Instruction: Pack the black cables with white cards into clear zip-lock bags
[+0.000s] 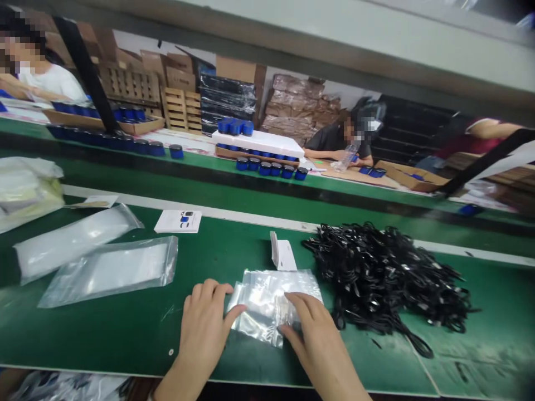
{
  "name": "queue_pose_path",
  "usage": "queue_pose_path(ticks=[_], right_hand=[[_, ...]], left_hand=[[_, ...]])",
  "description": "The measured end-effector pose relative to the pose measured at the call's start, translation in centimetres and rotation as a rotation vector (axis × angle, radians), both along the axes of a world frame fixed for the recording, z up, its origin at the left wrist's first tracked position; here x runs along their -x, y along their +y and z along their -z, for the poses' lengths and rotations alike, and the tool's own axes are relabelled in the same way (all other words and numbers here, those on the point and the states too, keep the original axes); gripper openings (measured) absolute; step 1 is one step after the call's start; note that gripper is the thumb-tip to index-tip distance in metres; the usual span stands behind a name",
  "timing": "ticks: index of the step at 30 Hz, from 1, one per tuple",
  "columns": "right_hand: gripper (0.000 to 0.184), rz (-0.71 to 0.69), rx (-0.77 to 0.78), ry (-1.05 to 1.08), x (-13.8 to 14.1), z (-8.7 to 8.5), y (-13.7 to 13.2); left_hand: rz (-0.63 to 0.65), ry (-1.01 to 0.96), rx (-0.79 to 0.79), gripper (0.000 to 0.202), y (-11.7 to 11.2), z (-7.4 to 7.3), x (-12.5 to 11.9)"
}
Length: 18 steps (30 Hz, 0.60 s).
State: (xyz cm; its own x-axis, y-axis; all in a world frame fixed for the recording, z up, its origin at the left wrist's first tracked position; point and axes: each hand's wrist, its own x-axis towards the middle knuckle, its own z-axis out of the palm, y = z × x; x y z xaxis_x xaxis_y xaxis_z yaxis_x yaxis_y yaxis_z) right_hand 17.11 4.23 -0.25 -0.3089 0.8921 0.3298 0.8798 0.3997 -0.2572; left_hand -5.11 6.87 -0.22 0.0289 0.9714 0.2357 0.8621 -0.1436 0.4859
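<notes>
A loose stack of clear plastic zip bags (263,301) lies flat on the green work surface in front of me. My left hand (207,314) rests at the stack's left edge, thumb and fingers apart, with the thumb tip over the bags. From the right, my right hand (311,328) reaches over the stack; its thumb and fingertips touch the bags with a gap between them. Just behind the bags stands a partly folded white leaflet (284,253). A big heap of black coiled cables (388,278) lies to the right of my right hand.
Two long packs of clear bags (112,270) lie at left, near printed cards (178,221) and a whitish plastic bag (29,192). Beyond the table, blue black-topped containers (271,169) line a far bench with people seated there. A shelf beam (334,39) crosses overhead.
</notes>
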Motion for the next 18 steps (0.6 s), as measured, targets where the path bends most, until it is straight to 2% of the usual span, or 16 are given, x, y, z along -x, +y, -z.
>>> queue_pose_path(ticks=[1,5,8,10,15,18], right_hand=[[0.042,0.001,0.013,-0.009,-0.1,0.4,0.1],[0.039,0.011,0.049,0.017,-0.3,1.2,0.6],[0.037,0.037,0.062,0.103,0.0,0.9,1.0],[0.038,0.023,0.117,0.248,0.1,0.4,1.1],[0.035,-0.045,0.481,0.754,-0.9,-0.6,0.5],[0.030,-0.078,0.718,0.955,-2.3,-0.6,0.2]], left_hand=[[0.011,-0.020,0.009,0.014,0.2,-0.1,0.0],[0.011,-0.185,0.024,0.018,-0.2,0.3,0.1],[-0.024,-0.361,0.059,0.019,-1.4,0.3,-0.1],[-0.044,-0.476,0.101,0.020,-2.5,-0.1,-0.6],[-0.091,-0.701,0.161,0.019,-4.5,-1.7,-2.5],[-0.098,-0.762,0.180,0.019,-5.0,-2.1,-3.2]])
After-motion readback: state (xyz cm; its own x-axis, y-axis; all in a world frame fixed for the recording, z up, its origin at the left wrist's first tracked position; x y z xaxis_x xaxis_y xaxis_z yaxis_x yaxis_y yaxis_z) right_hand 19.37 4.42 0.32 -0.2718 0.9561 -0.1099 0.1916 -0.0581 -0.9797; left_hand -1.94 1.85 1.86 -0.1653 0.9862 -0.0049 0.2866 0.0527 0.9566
